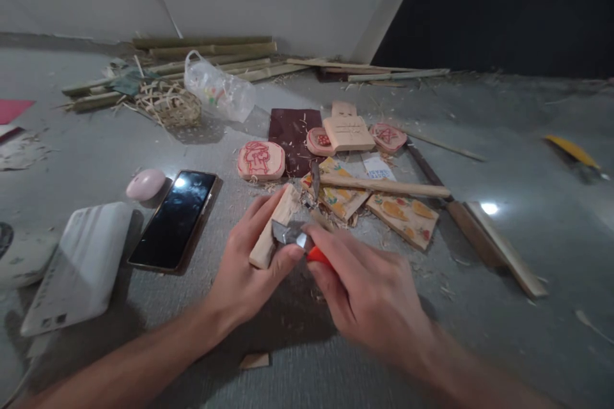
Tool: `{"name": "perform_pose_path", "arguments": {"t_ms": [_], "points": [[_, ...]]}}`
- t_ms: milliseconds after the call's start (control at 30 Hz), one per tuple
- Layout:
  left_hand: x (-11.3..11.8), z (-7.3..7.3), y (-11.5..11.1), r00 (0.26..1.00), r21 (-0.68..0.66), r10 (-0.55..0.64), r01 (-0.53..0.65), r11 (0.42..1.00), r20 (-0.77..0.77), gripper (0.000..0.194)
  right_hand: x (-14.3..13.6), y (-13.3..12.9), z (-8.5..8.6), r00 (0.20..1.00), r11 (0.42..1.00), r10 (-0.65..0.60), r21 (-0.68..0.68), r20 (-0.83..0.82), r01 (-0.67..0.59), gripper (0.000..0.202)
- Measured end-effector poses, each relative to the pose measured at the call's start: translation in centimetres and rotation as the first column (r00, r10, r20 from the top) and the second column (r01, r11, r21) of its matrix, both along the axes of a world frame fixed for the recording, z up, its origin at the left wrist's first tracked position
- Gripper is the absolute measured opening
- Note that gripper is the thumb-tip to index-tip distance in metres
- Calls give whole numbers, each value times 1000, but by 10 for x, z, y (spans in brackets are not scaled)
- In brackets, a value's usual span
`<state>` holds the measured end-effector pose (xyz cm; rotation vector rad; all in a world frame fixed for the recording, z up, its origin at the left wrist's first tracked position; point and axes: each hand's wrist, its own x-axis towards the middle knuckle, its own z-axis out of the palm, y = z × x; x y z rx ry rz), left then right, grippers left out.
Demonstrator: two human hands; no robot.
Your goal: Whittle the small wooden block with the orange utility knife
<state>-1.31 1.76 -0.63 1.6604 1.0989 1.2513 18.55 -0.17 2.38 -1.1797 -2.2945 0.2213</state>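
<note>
My left hand (249, 268) is closed around a small pale wooden block (268, 236), which slants upward to the right. In my right hand (369, 281) is a knife (317, 257) with an orange-red handle, most of it hidden by my fingers. Its shiny blade lies against the block's right side, and my left thumb reaches close to the blade. Just beyond the hands, a hammer (384, 185) with a wooden handle rests across painted wooden pieces (405, 218). Wood shavings are scattered around there.
Carved blocks with red drawings (261, 160) sit on and near a dark red sheet (295, 131). To the left are a phone (175, 220), a pink rounded object (146, 185) and a white device (79, 262). Bamboo lengths (211, 50) and a plastic bag (220, 89) lie by the wall.
</note>
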Motion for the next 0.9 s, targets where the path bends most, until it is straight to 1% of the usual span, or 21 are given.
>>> {"name": "perform_pose_path", "arguments": {"t_ms": [100,200,300,400,500,667,733,800,900], "points": [[-2,-1,2,999,34,-36,37,999,-25,68,0,1,-2,997,996,70,-57,-39,-72,29],[-4,-1,3,997,64,-66,68,996,-38,75,2,3,-2,984,976,155,-139,-92,-166,28],[-5,-1,4,995,72,-87,90,993,-47,78,3,4,-2,974,960,194,-183,-121,-213,27],[-7,0,5,993,49,-103,106,993,-56,75,4,5,-3,975,962,188,-176,-119,-207,27],[-7,1,5,992,17,-114,115,993,-45,73,3,5,-4,984,975,149,-153,-101,-163,27],[-3,4,1,997,-26,-58,56,998,-48,67,0,2,-2,998,997,50,-55,-47,-53,25],[-2,3,1,997,-10,-45,44,999,-62,65,-1,1,-1,999,999,30,-32,-31,-31,25],[-2,2,2,996,23,-56,58,998,-75,65,-2,1,-1,999,999,31,-40,-35,-32,25],[-4,-1,4,993,78,-83,89,993,-79,68,0,3,-3,994,991,84,-103,-67,-91,26]]}}
